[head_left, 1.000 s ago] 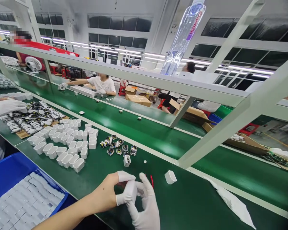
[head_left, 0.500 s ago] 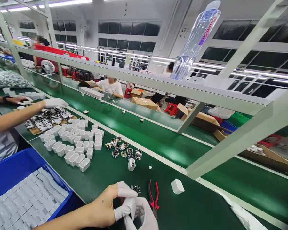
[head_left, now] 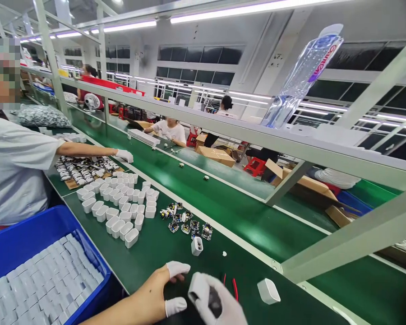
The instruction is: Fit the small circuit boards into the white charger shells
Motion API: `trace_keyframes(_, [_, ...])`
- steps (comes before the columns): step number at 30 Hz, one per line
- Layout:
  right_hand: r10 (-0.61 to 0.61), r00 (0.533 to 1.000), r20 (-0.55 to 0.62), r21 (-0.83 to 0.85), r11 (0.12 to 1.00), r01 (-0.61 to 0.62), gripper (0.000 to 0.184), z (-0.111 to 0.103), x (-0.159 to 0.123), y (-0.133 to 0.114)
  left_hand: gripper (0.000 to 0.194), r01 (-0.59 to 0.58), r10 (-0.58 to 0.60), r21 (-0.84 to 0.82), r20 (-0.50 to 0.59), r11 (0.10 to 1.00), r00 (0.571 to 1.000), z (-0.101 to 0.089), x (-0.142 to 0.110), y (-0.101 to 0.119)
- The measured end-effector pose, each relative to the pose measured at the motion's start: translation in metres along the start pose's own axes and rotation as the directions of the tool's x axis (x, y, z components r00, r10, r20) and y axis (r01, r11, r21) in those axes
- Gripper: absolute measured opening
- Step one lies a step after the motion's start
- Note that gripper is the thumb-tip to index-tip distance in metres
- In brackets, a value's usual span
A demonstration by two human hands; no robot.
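Note:
My right hand (head_left: 225, 300), in a white glove, grips a white plastic charger case (head_left: 198, 285) with its open end tilted towards the left. My left hand (head_left: 156, 289) has white finger covers on thumb and forefinger. It is open just left of that case, its fingers apart and holding nothing. Behind my right hand show the red handles of pliers (head_left: 235, 289), their jaws hidden. One more white case (head_left: 196, 246) stands upright with parts inside it. Small circuit boards (head_left: 185, 228) lie beyond it, and another white case (head_left: 269, 291) rests on the right.
Many white cases (head_left: 122, 203) stand grouped at mid-left. A blue bin (head_left: 27, 230) full of white pieces is at lower left. A co-worker's gloved hand (head_left: 124, 156) reaches over the boards on cardboard. A slanted post (head_left: 345, 239) and a shelf with a water bottle (head_left: 301, 76) border the right.
My left hand has let go of the case and drawn apart, leaving it in my right hand. The view has swung left, and the co-worker's arm has stretched further over the bench.

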State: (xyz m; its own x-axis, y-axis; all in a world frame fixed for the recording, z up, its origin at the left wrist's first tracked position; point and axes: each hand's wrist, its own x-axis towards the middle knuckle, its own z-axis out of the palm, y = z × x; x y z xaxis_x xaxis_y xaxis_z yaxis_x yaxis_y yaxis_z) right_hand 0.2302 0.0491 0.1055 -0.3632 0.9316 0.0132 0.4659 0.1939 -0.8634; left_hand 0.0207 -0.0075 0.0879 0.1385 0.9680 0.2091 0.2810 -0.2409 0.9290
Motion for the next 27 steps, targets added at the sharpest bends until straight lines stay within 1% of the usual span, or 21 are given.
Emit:
trace_keyframes(1, [0.018,0.999,0.030,-0.064,0.998,-0.016,0.047,-0.014,0.014,-0.004,0.060,-0.013,0.016,0.104,-0.034,0.995,0.999,-0.004,-0.002,-0.005])
trace_keyframes(2, [0.033,0.999,-0.017,-0.147,0.989,-0.035,0.048,-0.028,0.032,-0.007,0.057,-0.022,0.037,0.210,-0.071,0.977,0.997,-0.007,-0.004,-0.012])
trace_keyframes(3, [0.045,0.994,-0.099,-0.237,0.969,-0.067,0.051,-0.043,0.052,-0.008,0.055,-0.026,0.060,0.309,-0.103,0.951,0.993,-0.009,-0.006,-0.020])
trace_keyframes(4, [0.070,0.985,-0.157,-0.316,0.942,-0.117,0.051,-0.057,0.075,-0.008,0.053,-0.026,0.083,0.396,-0.127,0.918,0.989,-0.010,-0.008,-0.027])
trace_keyframes(7, [0.130,0.969,-0.210,-0.365,0.909,-0.201,0.040,-0.092,0.145,0.000,0.048,-0.017,0.117,0.572,-0.138,0.820,0.984,-0.008,-0.012,-0.045])
trace_keyframes(9, [0.198,0.942,-0.272,-0.416,0.859,-0.300,0.034,-0.106,0.184,0.008,0.048,-0.003,0.105,0.638,-0.122,0.770,0.987,-0.005,-0.011,-0.049])
trace_keyframes(10, [0.213,0.932,-0.292,-0.434,0.839,-0.328,0.032,-0.111,0.199,0.012,0.050,0.002,0.097,0.663,-0.112,0.749,0.989,-0.004,-0.011,-0.049])
trace_keyframes(12, [0.245,0.916,-0.316,-0.458,0.806,-0.374,0.028,-0.114,0.219,0.020,0.052,0.011,0.081,0.698,-0.098,0.716,0.992,-0.003,-0.010,-0.047])
trace_keyframes(14, [0.264,0.911,-0.316,-0.478,0.786,-0.393,0.029,-0.112,0.229,0.025,0.051,0.008,0.078,0.715,-0.087,0.699,0.993,-0.003,-0.010,-0.044])
trace_keyframes(16, [0.268,0.915,-0.302,-0.499,0.773,-0.391,0.031,-0.109,0.233,0.029,0.049,-0.004,0.083,0.722,-0.074,0.692,0.994,-0.004,-0.010,-0.044])
trace_keyframes(18, [0.248,0.924,-0.290,-0.522,0.768,-0.370,0.033,-0.106,0.234,0.029,0.048,-0.012,0.085,0.731,-0.063,0.682,0.994,-0.004,-0.011,-0.044])
trace_keyframes(20, [0.199,0.944,-0.265,-0.543,0.778,-0.316,0.034,-0.103,0.231,0.027,0.048,-0.014,0.084,0.743,-0.057,0.670,0.995,-0.004,-0.011,-0.044])
trace_keyframes(22, [0.121,0.973,-0.196,-0.556,0.804,-0.212,0.035,-0.099,0.220,0.025,0.048,-0.011,0.078,0.752,-0.054,0.659,0.995,-0.004,-0.010,-0.043])
trace_keyframes(24, [0.027,0.995,-0.093,-0.555,0.829,-0.075,0.037,-0.091,0.202,0.021,0.047,-0.009,0.067,0.759,-0.045,0.651,0.997,-0.003,-0.010,-0.042])
trace_keyframes(26, [-0.071,0.997,0.007,-0.546,0.835,0.063,0.041,-0.079,0.179,0.019,0.046,-0.004,0.045,0.764,-0.032,0.645,0.998,-0.004,-0.009,-0.040])
trace_keyframes(27, [-0.121,0.991,0.060,-0.541,0.830,0.134,0.042,-0.072,0.166,0.017,0.046,-0.002,0.029,0.768,-0.022,0.641,0.999,-0.004,-0.008,-0.039])
